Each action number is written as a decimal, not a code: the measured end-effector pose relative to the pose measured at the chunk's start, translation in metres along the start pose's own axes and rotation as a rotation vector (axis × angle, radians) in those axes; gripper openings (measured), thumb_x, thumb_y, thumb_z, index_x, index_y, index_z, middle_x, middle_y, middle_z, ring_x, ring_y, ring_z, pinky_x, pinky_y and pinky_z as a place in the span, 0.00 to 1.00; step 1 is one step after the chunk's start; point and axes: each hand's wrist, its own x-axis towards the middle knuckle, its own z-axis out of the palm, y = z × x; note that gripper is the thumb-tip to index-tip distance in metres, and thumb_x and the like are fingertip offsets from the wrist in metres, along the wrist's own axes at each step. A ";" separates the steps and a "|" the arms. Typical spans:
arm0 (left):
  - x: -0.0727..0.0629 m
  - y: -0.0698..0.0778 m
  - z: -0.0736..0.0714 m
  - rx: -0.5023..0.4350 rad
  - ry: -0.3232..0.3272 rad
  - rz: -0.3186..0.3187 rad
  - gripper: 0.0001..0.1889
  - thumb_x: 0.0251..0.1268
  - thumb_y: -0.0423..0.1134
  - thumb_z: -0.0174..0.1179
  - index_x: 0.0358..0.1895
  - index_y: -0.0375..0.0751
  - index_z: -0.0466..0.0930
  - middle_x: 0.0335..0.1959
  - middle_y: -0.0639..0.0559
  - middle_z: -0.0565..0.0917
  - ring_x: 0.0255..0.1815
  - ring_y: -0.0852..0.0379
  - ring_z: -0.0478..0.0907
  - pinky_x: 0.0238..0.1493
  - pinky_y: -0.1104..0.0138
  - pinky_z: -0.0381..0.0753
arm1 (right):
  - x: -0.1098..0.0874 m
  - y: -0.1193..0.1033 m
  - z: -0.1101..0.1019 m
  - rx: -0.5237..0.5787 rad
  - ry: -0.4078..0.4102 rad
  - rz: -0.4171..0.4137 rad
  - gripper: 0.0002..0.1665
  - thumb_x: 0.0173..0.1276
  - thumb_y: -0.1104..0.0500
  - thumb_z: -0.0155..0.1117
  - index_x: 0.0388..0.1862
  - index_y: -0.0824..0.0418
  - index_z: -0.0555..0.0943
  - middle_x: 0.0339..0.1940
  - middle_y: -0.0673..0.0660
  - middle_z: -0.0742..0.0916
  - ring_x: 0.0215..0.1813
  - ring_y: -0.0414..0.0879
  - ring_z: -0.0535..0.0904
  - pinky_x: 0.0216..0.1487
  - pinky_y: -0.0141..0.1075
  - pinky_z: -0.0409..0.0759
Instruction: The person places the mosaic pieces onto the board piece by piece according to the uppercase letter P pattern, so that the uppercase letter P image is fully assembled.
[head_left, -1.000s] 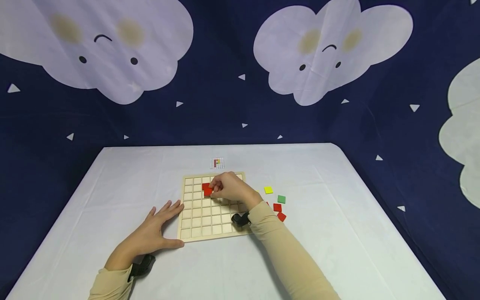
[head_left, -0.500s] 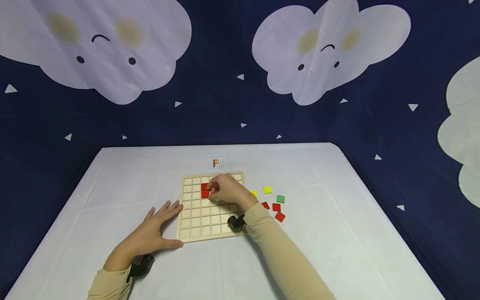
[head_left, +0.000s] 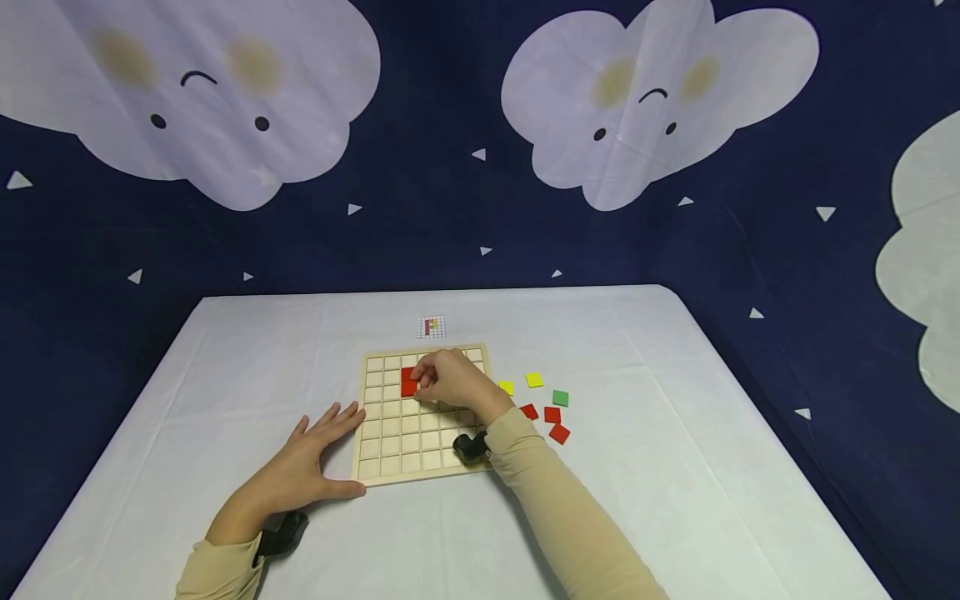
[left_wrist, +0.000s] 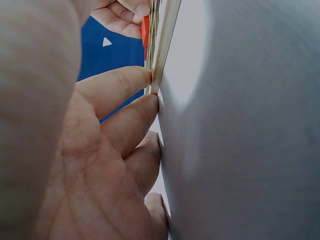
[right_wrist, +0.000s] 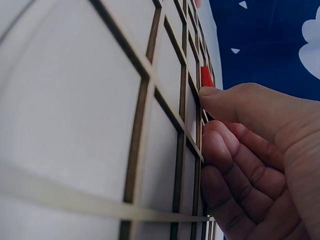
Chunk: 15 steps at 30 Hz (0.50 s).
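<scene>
A wooden grid board (head_left: 390, 444) lies flat on the white table. My left hand (head_left: 311, 458) is spread along its left side, with fingertips at the frame and the thumb near the front left corner; in the left wrist view the left fingers (left_wrist: 127, 125) meet the board's edge. Over the upper middle cells, my right hand (head_left: 457, 383) pinches a square red tile (head_left: 408, 389) between curled fingers and thumb. That tile sits at a cell directly below another red tile (head_left: 407, 373). In the right wrist view the thumb (right_wrist: 215, 100) lies against red.
Right of the board lie loose tiles: two yellow tiles (head_left: 534, 380), a green tile (head_left: 560, 398) and three red tiles (head_left: 552, 414). Behind the board is a small printed pattern card (head_left: 431, 327). A dark blue cloud-print curtain (head_left: 420, 233) hangs beyond the table.
The held red tile has gone from tilted and off-line to nearly flat, in line under the other red tile. My right hand shifted slightly left; the left hand stays put.
</scene>
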 end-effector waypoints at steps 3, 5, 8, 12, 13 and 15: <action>0.000 0.001 0.000 -0.004 0.002 0.005 0.58 0.43 0.55 0.86 0.81 0.41 0.69 0.85 0.38 0.65 0.88 0.27 0.52 0.80 0.23 0.39 | -0.001 0.000 0.000 0.005 -0.002 0.003 0.08 0.67 0.63 0.79 0.44 0.60 0.89 0.32 0.47 0.87 0.34 0.35 0.80 0.40 0.25 0.79; 0.000 0.002 0.000 -0.004 0.002 0.006 0.58 0.44 0.55 0.86 0.81 0.41 0.69 0.85 0.38 0.65 0.87 0.26 0.52 0.80 0.23 0.39 | -0.001 0.000 0.000 0.007 -0.003 0.005 0.08 0.67 0.63 0.79 0.44 0.60 0.89 0.32 0.48 0.88 0.34 0.35 0.80 0.40 0.25 0.79; 0.000 0.002 0.000 -0.005 0.002 0.006 0.58 0.44 0.55 0.86 0.81 0.40 0.69 0.85 0.38 0.65 0.87 0.26 0.52 0.80 0.23 0.39 | -0.001 0.000 0.000 0.012 -0.003 0.010 0.08 0.68 0.64 0.79 0.44 0.60 0.89 0.32 0.48 0.88 0.35 0.36 0.80 0.40 0.25 0.80; 0.000 0.002 0.000 -0.005 0.003 0.007 0.58 0.44 0.55 0.86 0.81 0.40 0.69 0.85 0.38 0.65 0.87 0.26 0.52 0.80 0.23 0.40 | 0.000 0.001 0.000 0.017 -0.005 0.014 0.08 0.68 0.64 0.78 0.44 0.60 0.89 0.32 0.48 0.88 0.35 0.36 0.80 0.40 0.25 0.80; 0.000 0.002 0.000 -0.004 0.004 0.008 0.58 0.44 0.55 0.86 0.81 0.40 0.69 0.85 0.38 0.65 0.87 0.26 0.52 0.80 0.23 0.40 | 0.000 0.001 0.000 0.018 -0.006 0.014 0.08 0.68 0.64 0.78 0.44 0.60 0.89 0.32 0.48 0.88 0.35 0.36 0.80 0.40 0.25 0.80; 0.000 0.002 0.000 -0.003 0.005 0.010 0.58 0.43 0.55 0.86 0.81 0.40 0.69 0.85 0.38 0.65 0.87 0.26 0.52 0.80 0.23 0.40 | 0.001 0.001 0.000 0.022 -0.008 0.013 0.08 0.67 0.64 0.78 0.44 0.60 0.89 0.32 0.48 0.88 0.35 0.36 0.81 0.40 0.25 0.80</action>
